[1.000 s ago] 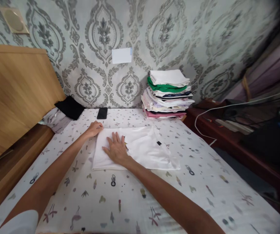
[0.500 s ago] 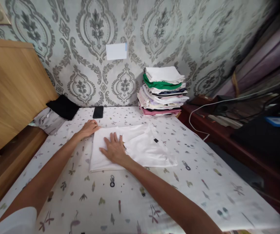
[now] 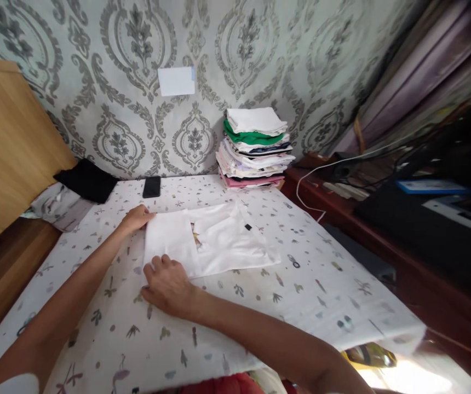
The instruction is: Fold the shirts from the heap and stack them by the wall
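Note:
A partly folded white T-shirt [image 3: 227, 246] lies flat in front of me, its doubled-over part on the left and a small black tag near its right end. Through a gap by the fold, a bit of coloured print shows. At the far left corner my left hand [image 3: 137, 218] is closed, pinching the cloth with the fingertips. My right hand [image 3: 170, 287] is curled at the near left corner, its fingers closed on the shirt's edge. The thumb side rests low against the sheet.
A patterned sheet [image 3: 214, 334] covers the surface. Folded clothes [image 3: 254, 153] stand stacked against the wall. A phone [image 3: 151, 186] lies at the back, with a black cloth [image 3: 87, 179] and grey garment [image 3: 61, 205] at left. A white cable [image 3: 301, 191] hangs at right.
My right hand has gone from lying flat on the folded part to the near left corner, its fingers now curled. The left hand stays at the far corner. The view has shifted right.

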Action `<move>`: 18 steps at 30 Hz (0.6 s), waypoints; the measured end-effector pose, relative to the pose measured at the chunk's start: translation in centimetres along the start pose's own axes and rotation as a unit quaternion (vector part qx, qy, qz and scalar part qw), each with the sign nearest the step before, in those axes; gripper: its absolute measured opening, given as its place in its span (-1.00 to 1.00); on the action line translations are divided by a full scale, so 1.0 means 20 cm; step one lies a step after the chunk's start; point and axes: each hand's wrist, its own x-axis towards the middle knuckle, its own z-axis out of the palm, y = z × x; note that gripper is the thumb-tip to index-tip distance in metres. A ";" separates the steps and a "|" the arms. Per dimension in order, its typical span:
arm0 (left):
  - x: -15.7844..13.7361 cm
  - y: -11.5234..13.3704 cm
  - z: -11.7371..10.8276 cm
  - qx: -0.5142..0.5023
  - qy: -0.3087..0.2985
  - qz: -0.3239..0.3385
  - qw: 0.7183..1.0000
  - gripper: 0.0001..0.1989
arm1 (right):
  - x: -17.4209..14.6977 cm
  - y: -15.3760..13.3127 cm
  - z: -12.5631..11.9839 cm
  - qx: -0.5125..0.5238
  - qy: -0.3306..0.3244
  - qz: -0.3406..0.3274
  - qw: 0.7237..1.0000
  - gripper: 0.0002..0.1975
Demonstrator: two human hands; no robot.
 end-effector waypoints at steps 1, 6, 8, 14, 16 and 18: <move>0.00 0.01 0.00 -0.022 -0.012 -0.014 1.000 -0.81 | 0.00 0.00 0.01 -0.013 0.002 0.004 1.000 -0.69; -0.02 0.06 -0.02 -0.110 -0.055 -0.078 0.989 -0.74 | 0.03 0.00 0.00 -0.043 -0.003 -0.006 0.999 -0.79; -0.04 0.09 -0.03 -0.144 -0.059 -0.095 0.983 -0.73 | 0.03 0.00 -0.02 -0.024 -0.002 0.010 1.000 -0.78; -0.07 0.21 -0.09 -0.256 -0.032 -0.084 0.963 -0.78 | -0.04 0.07 -0.17 0.122 0.013 0.127 0.984 -0.76; -0.06 0.29 -0.10 -0.287 -0.026 -0.063 0.955 -0.78 | -0.10 0.12 -0.24 0.186 0.054 0.167 0.967 -0.78; -0.04 0.40 -0.10 -0.312 -0.025 -0.043 0.949 -0.78 | -0.16 0.18 -0.30 0.260 0.108 0.204 0.938 -0.84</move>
